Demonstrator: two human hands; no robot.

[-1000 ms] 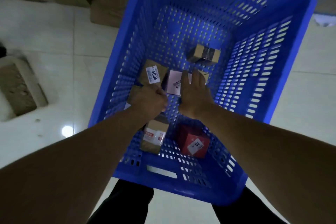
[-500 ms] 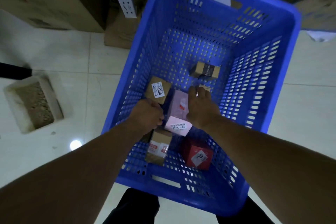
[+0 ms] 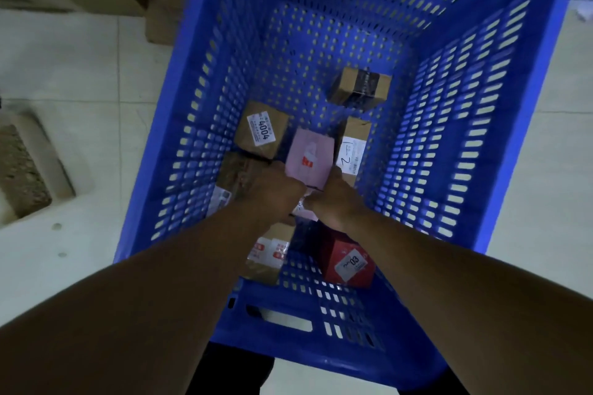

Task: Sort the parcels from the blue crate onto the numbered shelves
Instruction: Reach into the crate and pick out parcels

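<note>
Blue crate [image 3: 192, 112] on the floor [image 3: 80, 80], left hand [image 3: 272, 191] and right hand [image 3: 335, 199] gripping a pink parcel [image 3: 309, 154] mid-crate, brown 4004 box [image 3: 261, 130], red 03 box [image 3: 348, 261], taped box [image 3: 359, 88] lying around it

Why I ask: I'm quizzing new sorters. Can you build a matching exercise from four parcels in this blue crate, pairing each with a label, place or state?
Parcels
1. pink parcel
2. red box
3. taped brown box
4. left brown box, beside the pink parcel

Descriptions
A. label reads 4004
B. gripped by the left hand and the right hand
C. label reads 03
D. lies farthest from the person, apart from the others

Pairs: 1-B, 2-C, 3-D, 4-A
</note>
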